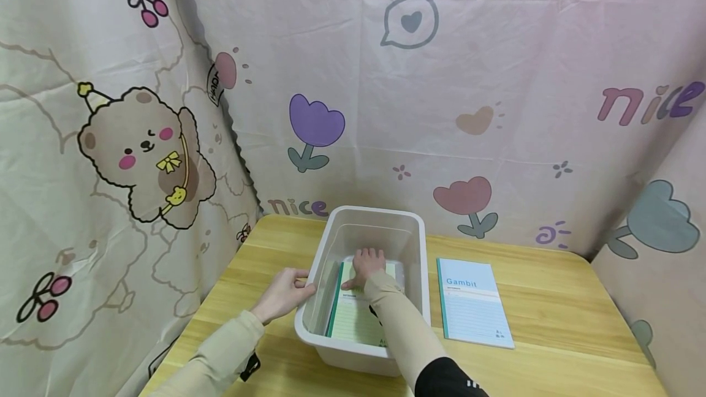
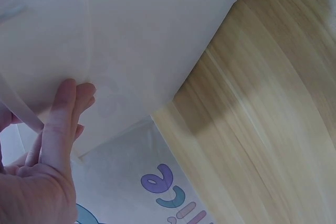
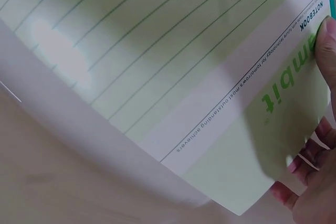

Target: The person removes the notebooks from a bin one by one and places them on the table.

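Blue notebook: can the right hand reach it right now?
Probably not directly: the right hand is in the bin, at the green notebook, and the bin's side blocks the way. Lifted out, it could likely reach the blue notebook, which lies uncovered.

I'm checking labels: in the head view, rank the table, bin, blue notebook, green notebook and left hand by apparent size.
1. Table
2. Bin
3. Blue notebook, green notebook: look alike, the green partly covered, so unranked
4. Left hand

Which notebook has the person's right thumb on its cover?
The green notebook, inside the tub under the right hand. The blue notebook lies untouched on the table, to the tub's right.
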`<state>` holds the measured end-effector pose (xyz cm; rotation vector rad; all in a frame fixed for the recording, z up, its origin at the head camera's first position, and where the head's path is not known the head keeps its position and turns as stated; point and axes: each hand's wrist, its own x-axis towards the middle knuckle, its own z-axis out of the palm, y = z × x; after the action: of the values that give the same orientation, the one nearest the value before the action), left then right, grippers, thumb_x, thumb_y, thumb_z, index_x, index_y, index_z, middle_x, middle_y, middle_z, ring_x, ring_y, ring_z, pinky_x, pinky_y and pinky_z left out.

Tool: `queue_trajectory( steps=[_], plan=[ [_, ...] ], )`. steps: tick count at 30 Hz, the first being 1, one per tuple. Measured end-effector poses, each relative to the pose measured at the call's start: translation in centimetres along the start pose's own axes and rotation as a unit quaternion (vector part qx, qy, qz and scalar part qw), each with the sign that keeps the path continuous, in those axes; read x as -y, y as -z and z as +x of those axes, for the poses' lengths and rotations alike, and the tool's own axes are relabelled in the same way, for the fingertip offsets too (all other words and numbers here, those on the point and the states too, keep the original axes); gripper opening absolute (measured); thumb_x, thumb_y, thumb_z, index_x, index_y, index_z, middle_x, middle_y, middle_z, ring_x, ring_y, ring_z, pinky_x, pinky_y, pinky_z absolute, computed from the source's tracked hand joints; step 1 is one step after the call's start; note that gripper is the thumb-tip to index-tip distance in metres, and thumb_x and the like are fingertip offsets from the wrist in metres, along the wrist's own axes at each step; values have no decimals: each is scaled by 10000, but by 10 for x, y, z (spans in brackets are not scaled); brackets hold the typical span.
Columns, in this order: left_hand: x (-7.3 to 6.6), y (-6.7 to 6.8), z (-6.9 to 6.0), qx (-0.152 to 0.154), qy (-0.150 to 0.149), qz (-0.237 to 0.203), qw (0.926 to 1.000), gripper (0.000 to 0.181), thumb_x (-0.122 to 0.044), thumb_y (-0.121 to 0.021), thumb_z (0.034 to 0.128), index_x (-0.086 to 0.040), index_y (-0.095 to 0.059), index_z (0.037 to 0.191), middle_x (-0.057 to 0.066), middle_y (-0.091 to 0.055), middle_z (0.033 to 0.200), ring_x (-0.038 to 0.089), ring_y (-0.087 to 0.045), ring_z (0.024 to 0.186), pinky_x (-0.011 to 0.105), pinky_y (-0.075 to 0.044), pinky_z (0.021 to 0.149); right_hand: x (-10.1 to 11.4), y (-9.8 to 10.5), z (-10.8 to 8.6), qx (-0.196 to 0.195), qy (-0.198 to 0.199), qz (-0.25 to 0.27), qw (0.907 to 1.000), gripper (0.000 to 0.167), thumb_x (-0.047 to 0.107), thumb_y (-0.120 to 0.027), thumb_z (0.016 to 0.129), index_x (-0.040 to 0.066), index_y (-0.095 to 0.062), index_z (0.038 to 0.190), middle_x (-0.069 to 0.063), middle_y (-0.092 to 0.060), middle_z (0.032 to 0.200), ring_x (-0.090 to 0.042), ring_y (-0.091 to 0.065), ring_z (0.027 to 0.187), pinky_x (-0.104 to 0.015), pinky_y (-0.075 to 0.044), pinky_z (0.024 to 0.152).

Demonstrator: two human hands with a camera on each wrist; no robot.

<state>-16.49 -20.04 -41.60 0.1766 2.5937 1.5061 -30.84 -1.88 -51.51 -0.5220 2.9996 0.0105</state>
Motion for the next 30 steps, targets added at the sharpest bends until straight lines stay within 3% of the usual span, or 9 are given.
queue_trajectory(
  steps=[5,20,30],
  plan=[
    [0,0,0,-13,-26,41,10000,452,-27,-581,899,202,-545,1287,374,-689,1096,450,-736,960,453,-659,749,1,0,0,-61,29,-19,10000,1009,753,-790,610,69,-557,1313,-103,-622,1305,-273,-557,1233,-455,-459,1090],
    [-1,0,0,24,-22,32,10000,452,-34,-580,899,201,-548,1285,373,-689,1098,444,-738,959,453,-659,750,1,-4,4,-80,85,152,9998,924,739,-804,608,72,-574,1204,-106,-691,1187,-301,-634,1149,-464,-486,1069],
    [-3,0,-1,61,-6,17,10000,454,-44,-588,907,200,-545,1286,368,-693,1093,435,-744,948,447,-660,746,0,-1,5,230,114,614,9978,922,667,-822,664,31,-549,1273,-164,-664,1286,-333,-611,1239,-459,-481,1118]
  ],
)
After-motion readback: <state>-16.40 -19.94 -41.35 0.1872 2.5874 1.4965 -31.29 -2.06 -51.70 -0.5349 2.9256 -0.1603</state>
